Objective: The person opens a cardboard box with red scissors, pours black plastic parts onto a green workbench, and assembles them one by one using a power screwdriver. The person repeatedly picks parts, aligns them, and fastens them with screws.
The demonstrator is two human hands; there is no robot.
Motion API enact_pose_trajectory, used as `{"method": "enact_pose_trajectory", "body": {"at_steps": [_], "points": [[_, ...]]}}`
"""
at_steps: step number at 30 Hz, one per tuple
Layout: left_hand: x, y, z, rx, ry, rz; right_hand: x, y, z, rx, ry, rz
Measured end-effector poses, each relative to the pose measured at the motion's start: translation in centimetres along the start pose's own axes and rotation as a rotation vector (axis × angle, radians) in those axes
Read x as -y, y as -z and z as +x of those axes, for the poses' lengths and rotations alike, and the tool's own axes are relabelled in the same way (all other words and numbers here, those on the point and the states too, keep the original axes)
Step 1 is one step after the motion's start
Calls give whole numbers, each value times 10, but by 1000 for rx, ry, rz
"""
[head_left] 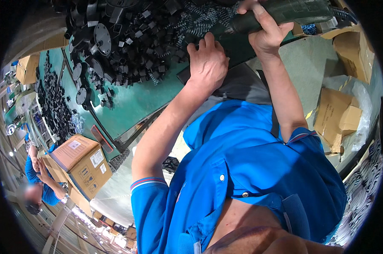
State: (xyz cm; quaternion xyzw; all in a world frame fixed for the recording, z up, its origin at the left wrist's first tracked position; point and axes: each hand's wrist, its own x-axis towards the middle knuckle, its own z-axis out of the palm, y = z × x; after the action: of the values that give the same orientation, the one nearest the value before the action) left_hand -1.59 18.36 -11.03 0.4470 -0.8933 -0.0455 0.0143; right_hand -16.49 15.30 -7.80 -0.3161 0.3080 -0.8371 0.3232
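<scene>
My right hand (265, 36) is wrapped round a dark green corded electric screwdriver (299, 11), which lies sideways with its narrow end toward my left hand. My left hand (208, 63) is closed at the edge of the green table (134, 103), its fingers curled over something dark that I cannot make out. Just beyond it lies a heap of metal coil springs (200, 23). Left of the springs spreads a big pile of small black square plastic pieces (142, 46). Larger black parts with round flanges (102, 39) lie at the pile's left side.
An open cardboard box (83, 167) stands left of the table, with a co-worker in a blue shirt (51, 194) beyond it. More black pieces (56, 101) cover the table further left. Cardboard (333, 112) and clear plastic wrap (362, 110) lie at right.
</scene>
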Motion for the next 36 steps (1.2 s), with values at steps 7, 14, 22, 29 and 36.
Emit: {"method": "enact_pose_trajectory", "body": {"at_steps": [7,14,22,29,36], "points": [[-1,0,2,39,30,-16,-7,-3,2,-70,61,89],[-1,-3,0,8,-10,-4,-2,3,-7,-135,-11,127],[-2,3,3,85,-20,2,7,5,-3,-159,-116,44],[0,2,2,49,-19,-74,-2,19,1,-337,-243,137],[1,0,3,41,-12,-97,-16,38,-2,-506,-401,292]]}}
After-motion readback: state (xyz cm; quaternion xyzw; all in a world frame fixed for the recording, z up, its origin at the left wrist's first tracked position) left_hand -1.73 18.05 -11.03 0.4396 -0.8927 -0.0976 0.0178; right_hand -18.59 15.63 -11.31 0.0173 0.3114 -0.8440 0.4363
